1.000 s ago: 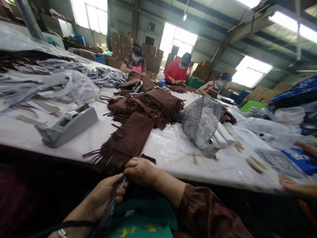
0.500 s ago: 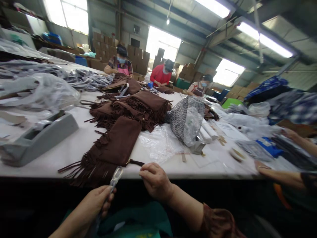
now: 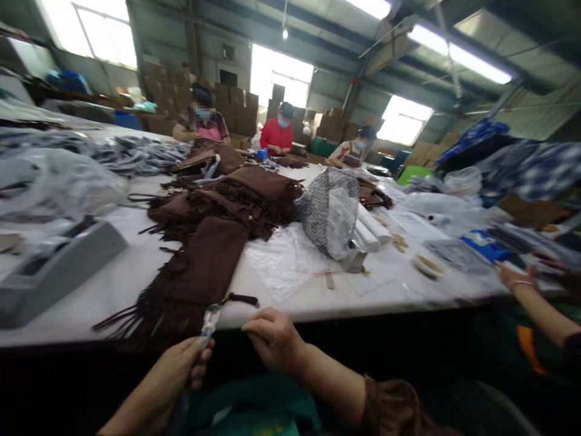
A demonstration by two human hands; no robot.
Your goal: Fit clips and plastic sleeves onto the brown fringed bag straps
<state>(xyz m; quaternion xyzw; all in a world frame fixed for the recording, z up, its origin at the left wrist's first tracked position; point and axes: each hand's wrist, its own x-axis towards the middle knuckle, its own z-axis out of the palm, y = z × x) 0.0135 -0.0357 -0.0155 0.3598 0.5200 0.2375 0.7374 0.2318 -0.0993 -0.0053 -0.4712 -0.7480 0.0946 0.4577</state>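
My left hand (image 3: 184, 363) is closed around a strap (image 3: 209, 321) with a pale metal clasp at its upper end, which reaches the near corner of a brown fringed bag (image 3: 206, 260). That bag lies flat on the white table (image 3: 272, 309), its fringe hanging toward the front edge. From its corner a short dark zipper pull (image 3: 242, 298) points right. Just below the pull is my right hand (image 3: 275, 336), its fingers pinched together; whatever is between the fingertips is too small to name.
Behind the bag lies a pile of brown fringed bags (image 3: 236, 197). A grey tape dispenser (image 3: 68, 260) stands left. Clear plastic (image 3: 284, 257) and a patterned grey bag (image 3: 327, 209) are right of centre. A co-worker's hands (image 3: 521, 278) reach in at far right; three people sit across.
The view has shifted, so the scene sits further left. My right hand's fingertips have come off the dark zipper pull. The clasp at my left hand has moved up against the bag's corner.
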